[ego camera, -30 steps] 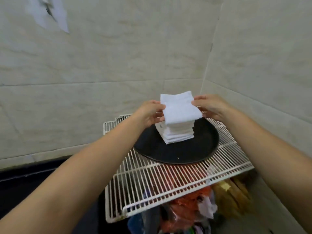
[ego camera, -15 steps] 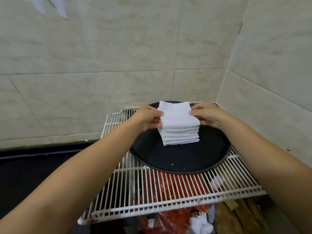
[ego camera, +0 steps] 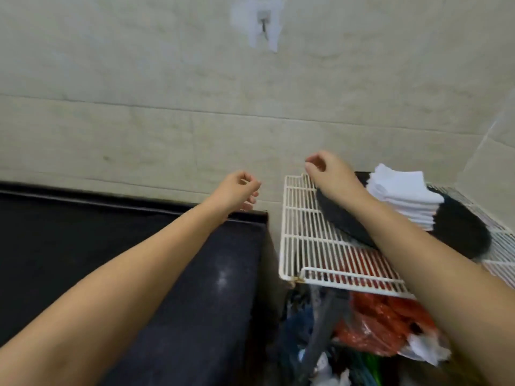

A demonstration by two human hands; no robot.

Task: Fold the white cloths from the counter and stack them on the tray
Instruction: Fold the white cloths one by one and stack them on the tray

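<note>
White cloths (ego camera: 405,195) sit in one neat folded pile on the one round black tray (ego camera: 462,232); the layers are too blurry to count, but there are several; the pile rests on the far part of the tray, and the tray lies on one white wire rack (ego camera: 312,246). There are two hands and two bare arms in view. Using the tray as the main spot: the right hand (ego camera: 330,174) floats over the tray's left edge, just to the left of the pile and not touching it; its fingers are loosely curled and it holds nothing. The left hand (ego camera: 237,190) is well to the left of the tray, past the rack's left side, above the back corner of the one dark counter (ego camera: 139,246); its fingers are loosely curled too, and it holds nothing. So the pile lies to the right of both hands, near the right one and far from the left one. Under the rack, below the tray, there are bags, some red (ego camera: 373,324); I cannot count them. Behind the tray stands a pale tiled wall (ego camera: 167,93); up high on it, to the tray's left, there is one small hook (ego camera: 263,23).
</note>
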